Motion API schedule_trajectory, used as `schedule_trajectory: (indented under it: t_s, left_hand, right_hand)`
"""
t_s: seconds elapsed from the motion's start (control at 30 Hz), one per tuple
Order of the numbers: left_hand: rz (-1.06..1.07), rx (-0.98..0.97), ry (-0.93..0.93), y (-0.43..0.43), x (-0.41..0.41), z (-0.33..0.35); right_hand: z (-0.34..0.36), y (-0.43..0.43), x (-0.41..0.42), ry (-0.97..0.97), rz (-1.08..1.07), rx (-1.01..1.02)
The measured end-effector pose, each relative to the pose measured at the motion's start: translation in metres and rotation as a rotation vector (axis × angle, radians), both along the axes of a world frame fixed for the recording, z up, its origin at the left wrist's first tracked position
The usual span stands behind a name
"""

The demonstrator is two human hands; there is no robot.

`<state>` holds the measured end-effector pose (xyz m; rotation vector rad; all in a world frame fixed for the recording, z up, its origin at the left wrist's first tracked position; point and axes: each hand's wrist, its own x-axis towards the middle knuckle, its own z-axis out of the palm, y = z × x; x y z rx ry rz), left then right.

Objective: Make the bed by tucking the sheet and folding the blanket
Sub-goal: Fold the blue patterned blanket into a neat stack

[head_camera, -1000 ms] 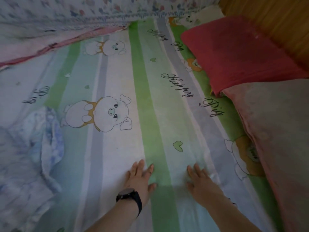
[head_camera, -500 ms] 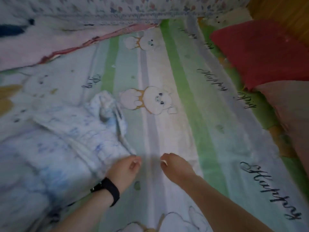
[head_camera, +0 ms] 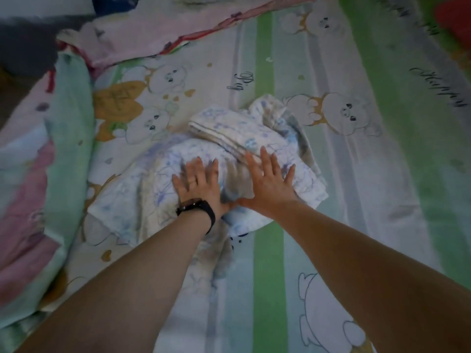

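Sheet: striped pig-print sheet point(head_camera: 331, 174) looks pretty flat and smooth across the middle of the bed, so I'd guess that part is mostly sorted. Can't see any tucked edge from this angle though, so no promises on the tucking.

Blanket: white blanket with the blue print point(head_camera: 229, 138) is bunched in a lumpy heap, middle of the bed and a bit toward the left edge. A few layers are stacked at its far end, so some folding seems started, but the near part is rumpled and spilling out toward the person. Not a tidy fold yet, I'd say.

Left hand: left hand point(head_camera: 197, 183), the one with the black watch point(head_camera: 196, 208) on the wrist, is flat on the heap with fingers spread, palm down. Pressing, not gripping anything.

Right hand: right hand point(head_camera: 267, 180) is right beside it, thumbs nearly touching, also flat and spread wide on the blanket, fingertips reaching the stacked layers.

Blanket vs hands: it's directly under both palms, sticking out on every side of them.

Other stuff: green-and-pink quilt point(head_camera: 51, 161) is piled along the left edge of the bed, and something red point(head_camera: 456, 19) sits at the far right corner.

Left to do: my guess is squaring up and finishing the fold.
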<state>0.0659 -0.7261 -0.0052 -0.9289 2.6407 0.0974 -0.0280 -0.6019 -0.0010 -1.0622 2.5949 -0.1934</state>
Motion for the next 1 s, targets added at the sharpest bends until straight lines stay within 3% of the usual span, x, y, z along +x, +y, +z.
schedule_trajectory:
  t_s: [0.2,0.33,0.47,0.57,0.67,0.8,0.93,1.0]
  left_hand:
    - [-0.090,-0.009,-0.179,-0.008,0.033,-0.014]
    - [-0.024,0.033,-0.032,-0.022,0.041,-0.009]
    - [0.224,0.531,0.079,-0.005,0.047,0.013]
    - [0.235,0.890,0.156,0.051,0.056,0.029]
    - [0.203,1.262,0.202,0.122,0.067,0.041]
    - [-0.077,1.121,0.149,0.155,0.061,0.037]
    - [0.103,0.844,0.509,0.099,0.050,0.043]
    - [0.138,0.664,0.576,0.065,0.047,0.047]
  right_hand:
    - [-0.012,-0.006,0.039,0.019,0.079,0.198]
    - [-0.013,0.009,0.066,-0.049,0.020,0.166]
    - [-0.001,0.023,0.068,-0.209,-0.263,-0.031]
    - [0.018,0.033,0.063,-0.423,-0.527,-0.257]
    - [0.031,0.054,0.059,-0.508,-0.654,-0.198]
    - [0.036,0.080,0.049,-0.429,-0.579,0.009]
    - [0.030,0.080,0.046,-0.285,-0.514,0.037]
    - [0.026,0.073,0.046,-0.174,-0.465,0.026]
